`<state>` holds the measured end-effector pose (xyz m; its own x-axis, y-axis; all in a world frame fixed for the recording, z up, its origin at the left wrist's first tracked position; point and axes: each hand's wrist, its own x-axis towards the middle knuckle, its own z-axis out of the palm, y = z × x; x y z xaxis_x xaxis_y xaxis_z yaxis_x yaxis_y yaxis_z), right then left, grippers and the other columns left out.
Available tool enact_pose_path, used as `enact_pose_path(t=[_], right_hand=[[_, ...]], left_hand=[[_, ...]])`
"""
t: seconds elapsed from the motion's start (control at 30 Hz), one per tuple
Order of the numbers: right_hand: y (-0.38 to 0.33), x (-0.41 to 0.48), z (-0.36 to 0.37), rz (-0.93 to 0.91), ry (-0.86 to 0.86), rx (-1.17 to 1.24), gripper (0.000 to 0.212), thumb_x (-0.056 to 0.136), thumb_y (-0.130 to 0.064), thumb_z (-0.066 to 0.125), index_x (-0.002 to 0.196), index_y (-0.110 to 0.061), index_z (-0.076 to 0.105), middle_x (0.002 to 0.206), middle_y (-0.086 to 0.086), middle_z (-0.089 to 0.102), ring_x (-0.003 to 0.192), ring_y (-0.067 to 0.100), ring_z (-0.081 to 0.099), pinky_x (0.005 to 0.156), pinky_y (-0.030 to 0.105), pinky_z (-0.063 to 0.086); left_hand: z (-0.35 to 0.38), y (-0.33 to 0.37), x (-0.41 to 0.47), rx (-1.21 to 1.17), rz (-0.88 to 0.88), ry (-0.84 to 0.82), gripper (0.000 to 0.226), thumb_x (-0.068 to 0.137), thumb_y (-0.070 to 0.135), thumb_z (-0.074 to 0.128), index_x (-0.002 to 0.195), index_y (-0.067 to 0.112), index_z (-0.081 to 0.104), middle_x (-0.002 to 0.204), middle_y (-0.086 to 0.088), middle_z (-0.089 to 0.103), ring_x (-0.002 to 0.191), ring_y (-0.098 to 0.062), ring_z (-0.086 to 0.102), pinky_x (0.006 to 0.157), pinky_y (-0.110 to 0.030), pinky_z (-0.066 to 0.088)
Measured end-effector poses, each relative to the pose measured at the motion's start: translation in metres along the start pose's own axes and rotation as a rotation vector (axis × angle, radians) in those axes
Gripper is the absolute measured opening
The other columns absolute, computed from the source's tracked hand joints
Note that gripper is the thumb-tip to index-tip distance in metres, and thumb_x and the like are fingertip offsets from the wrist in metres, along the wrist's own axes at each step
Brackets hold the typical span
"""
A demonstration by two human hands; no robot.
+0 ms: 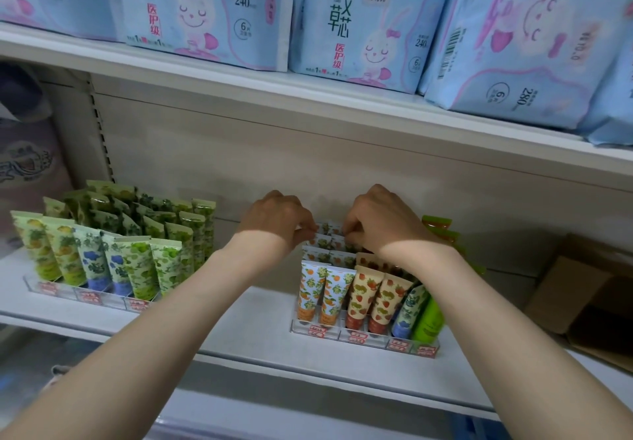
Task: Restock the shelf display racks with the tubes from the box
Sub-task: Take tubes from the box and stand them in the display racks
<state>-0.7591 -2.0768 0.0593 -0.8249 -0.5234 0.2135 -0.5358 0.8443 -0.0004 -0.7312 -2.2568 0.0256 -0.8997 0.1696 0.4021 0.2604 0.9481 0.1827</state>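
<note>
Two clear display racks stand on the white shelf (253,323). The left rack (85,297) is packed with green and blue floral tubes (137,265). The right rack (363,336) holds orange-print tubes (323,294), strawberry-print tubes (375,299) and green ones (428,319). Both my hands reach over the back rows of the right rack. My left hand (277,220) pinches the top of an orange-print tube (320,239) in a back row. My right hand (383,220) has its fingers curled on tube tops beside it. An open brown cardboard box (589,299) lies at the right; its inside is dark.
The shelf above (308,97) carries light-blue packs with a rabbit print (356,28), overhanging the work area. A bare stretch of shelf lies between the two racks. The shelf's front edge (308,381) runs below my forearms. Dark packages (24,151) sit at far left.
</note>
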Motion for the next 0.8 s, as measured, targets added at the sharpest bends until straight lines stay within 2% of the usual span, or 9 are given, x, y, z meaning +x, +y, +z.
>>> enact_pose_path(t=[0.2, 0.3, 0.37, 0.43, 0.53, 0.63, 0.7, 0.8], right_hand=[[0.004, -0.001, -0.012, -0.053, 0.03, 0.02, 0.01, 0.087, -0.021, 0.068, 0.086, -0.023, 0.078, 0.088, -0.005, 0.068, 0.099, 0.017, 0.044, 0.075, 0.028, 0.037], [0.005, 0.0, -0.013, -0.067, 0.033, 0.028, 0.01, 0.086, -0.021, 0.068, 0.084, -0.023, 0.078, 0.086, -0.005, 0.069, 0.099, 0.016, 0.044, 0.076, 0.029, 0.038], [0.003, 0.003, -0.009, -0.061, 0.01, 0.033, 0.008, 0.084, -0.022, 0.07, 0.085, -0.024, 0.078, 0.088, -0.003, 0.069, 0.1, 0.016, 0.046, 0.076, 0.029, 0.041], [0.003, 0.005, -0.005, -0.051, -0.006, 0.047, 0.008, 0.083, -0.025, 0.071, 0.087, -0.025, 0.078, 0.091, 0.0, 0.068, 0.101, 0.018, 0.049, 0.078, 0.03, 0.044], [0.005, 0.001, -0.007, -0.064, 0.011, 0.039, 0.009, 0.085, -0.024, 0.07, 0.087, -0.024, 0.078, 0.088, -0.005, 0.069, 0.101, 0.017, 0.046, 0.077, 0.028, 0.04], [0.008, -0.009, -0.017, -0.085, 0.029, 0.109, 0.009, 0.086, -0.023, 0.07, 0.085, -0.023, 0.078, 0.083, -0.011, 0.066, 0.098, 0.015, 0.042, 0.075, 0.027, 0.034], [0.007, -0.015, -0.02, -0.087, 0.0, 0.197, 0.007, 0.085, -0.027, 0.071, 0.084, -0.024, 0.078, 0.079, -0.015, 0.062, 0.096, 0.013, 0.042, 0.076, 0.027, 0.034], [0.005, -0.018, -0.016, -0.1, -0.032, 0.193, 0.007, 0.084, -0.031, 0.072, 0.086, -0.028, 0.077, 0.072, -0.022, 0.052, 0.093, 0.01, 0.039, 0.075, 0.027, 0.033]], left_hand=[[-0.001, 0.0, -0.001, -0.027, -0.027, 0.025, 0.02, 0.092, 0.037, 0.06, 0.109, 0.032, 0.07, 0.117, 0.005, 0.063, 0.108, -0.02, 0.049, 0.079, -0.025, 0.033], [-0.002, 0.001, -0.001, -0.039, -0.016, 0.037, 0.019, 0.091, 0.036, 0.062, 0.107, 0.033, 0.07, 0.118, 0.006, 0.062, 0.11, -0.02, 0.049, 0.083, -0.027, 0.036], [-0.001, 0.003, -0.001, -0.045, -0.004, 0.043, 0.018, 0.09, 0.036, 0.063, 0.106, 0.034, 0.071, 0.117, 0.006, 0.062, 0.109, -0.019, 0.049, 0.081, -0.026, 0.034], [-0.001, 0.002, 0.0, -0.066, 0.006, 0.059, 0.016, 0.09, 0.034, 0.064, 0.104, 0.033, 0.072, 0.115, 0.006, 0.063, 0.107, -0.02, 0.049, 0.08, -0.025, 0.033], [0.001, 0.0, -0.002, -0.126, 0.038, 0.138, 0.01, 0.087, 0.028, 0.069, 0.095, 0.029, 0.075, 0.106, 0.002, 0.066, 0.1, -0.025, 0.052, 0.077, -0.026, 0.034], [0.003, -0.001, -0.006, -0.219, 0.071, 0.199, 0.006, 0.082, 0.025, 0.075, 0.087, 0.026, 0.077, 0.095, 0.001, 0.068, 0.09, -0.024, 0.054, 0.072, -0.025, 0.031], [0.005, -0.002, -0.01, -0.286, 0.099, 0.182, 0.007, 0.08, 0.026, 0.077, 0.087, 0.026, 0.077, 0.091, 0.003, 0.068, 0.088, -0.021, 0.054, 0.072, -0.026, 0.034], [0.009, -0.001, -0.016, -0.317, 0.109, 0.129, 0.01, 0.079, 0.029, 0.077, 0.089, 0.027, 0.077, 0.093, 0.005, 0.068, 0.09, -0.018, 0.054, 0.074, -0.027, 0.036]])
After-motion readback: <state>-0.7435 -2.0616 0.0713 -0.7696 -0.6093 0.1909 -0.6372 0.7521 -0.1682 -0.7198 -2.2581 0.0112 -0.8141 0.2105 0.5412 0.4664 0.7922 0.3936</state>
